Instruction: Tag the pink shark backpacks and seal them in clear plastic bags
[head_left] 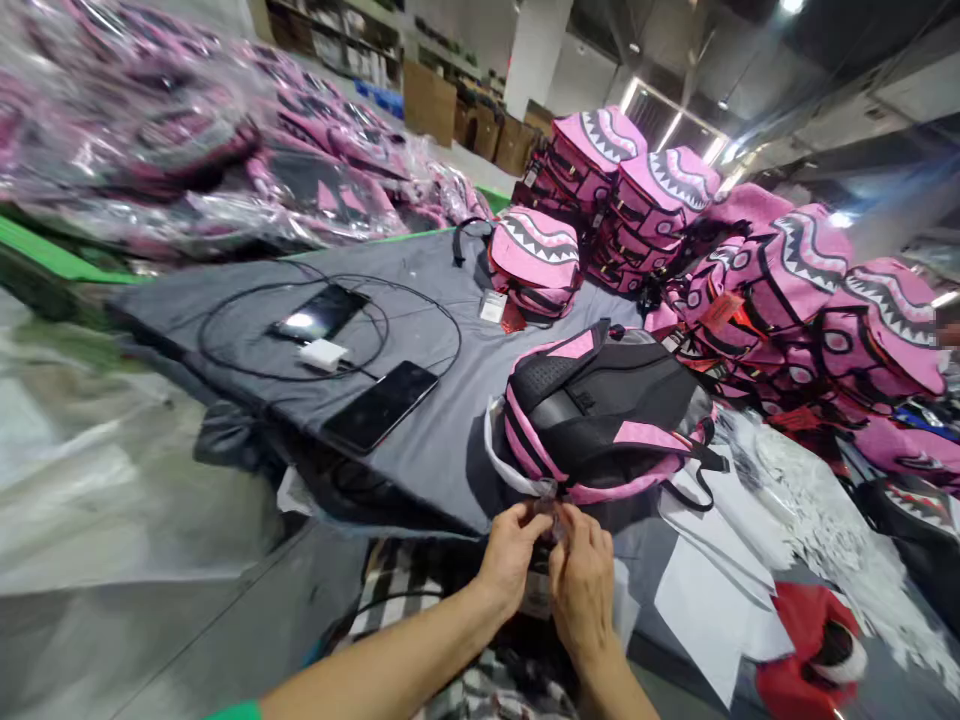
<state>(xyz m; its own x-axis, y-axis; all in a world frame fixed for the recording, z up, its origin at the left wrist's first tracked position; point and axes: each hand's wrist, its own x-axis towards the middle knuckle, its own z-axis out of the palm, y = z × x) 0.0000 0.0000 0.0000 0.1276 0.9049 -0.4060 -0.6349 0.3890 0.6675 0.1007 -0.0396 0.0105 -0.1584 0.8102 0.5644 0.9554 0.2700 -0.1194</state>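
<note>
A pink and black backpack (630, 385) lies on the grey cloth-covered table, its dark padded side facing up. A white strip (502, 455) curves along its left edge. Close to the table's front edge, my left hand (510, 555) and my right hand (583, 580) meet just below the backpack. Both have bent fingers pinched together around something small and dark, too blurred to name. Behind the backpack sits a smaller pink bag (536, 255) with a printed row of teeth and a white tag (493, 306).
Stacked pink bags (795, 270) fill the back right. Two phones, one a black phone (382, 405), lie left beside a white charger (324, 355) and looped cable. White sheets (712, 610) and a red item (806, 650) are at right. Plastic-wrapped bags (187, 150) are heaped back left.
</note>
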